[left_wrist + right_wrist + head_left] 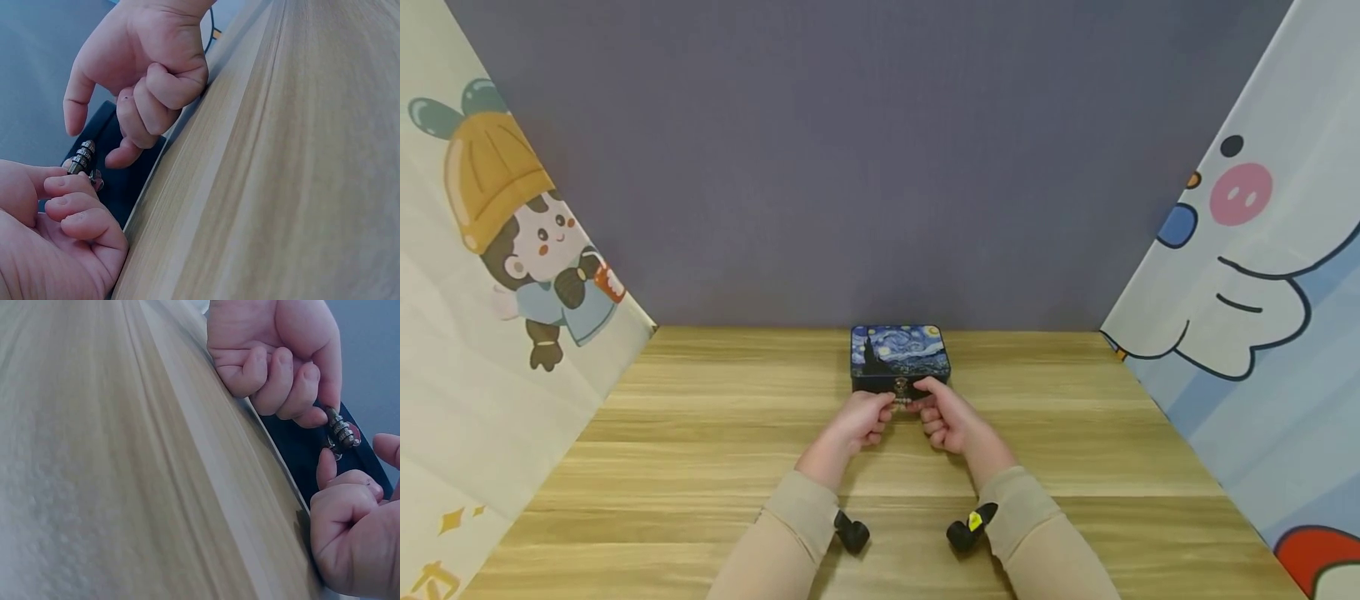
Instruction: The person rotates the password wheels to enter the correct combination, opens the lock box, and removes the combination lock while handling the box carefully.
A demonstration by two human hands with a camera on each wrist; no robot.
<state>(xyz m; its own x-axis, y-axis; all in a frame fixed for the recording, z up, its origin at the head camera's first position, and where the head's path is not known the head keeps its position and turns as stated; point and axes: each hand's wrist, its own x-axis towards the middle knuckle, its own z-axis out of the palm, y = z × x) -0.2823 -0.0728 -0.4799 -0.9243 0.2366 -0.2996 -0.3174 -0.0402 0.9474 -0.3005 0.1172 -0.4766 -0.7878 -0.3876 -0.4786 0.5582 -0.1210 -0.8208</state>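
Observation:
A tin box [901,354] with a swirling blue night-sky painting on its lid stands near the far side of the table. At its front hangs a small combination padlock [342,428] with a row of number dials, below a metal clasp [901,385]. My left hand [861,417] pinches one end of this padlock between thumb and index finger, its other fingers curled. At the padlock's other end is my right hand [949,417]. Its thumb and index finger are spread apart, seemingly off the dials, while the remaining fingers curl toward the palm.
The wood-grain table [715,467] runs back to a grey wall panel [880,167]. Cartoon-printed curtains [1262,333] flank both sides. Small black devices [852,532] are strapped at both sleeve cuffs.

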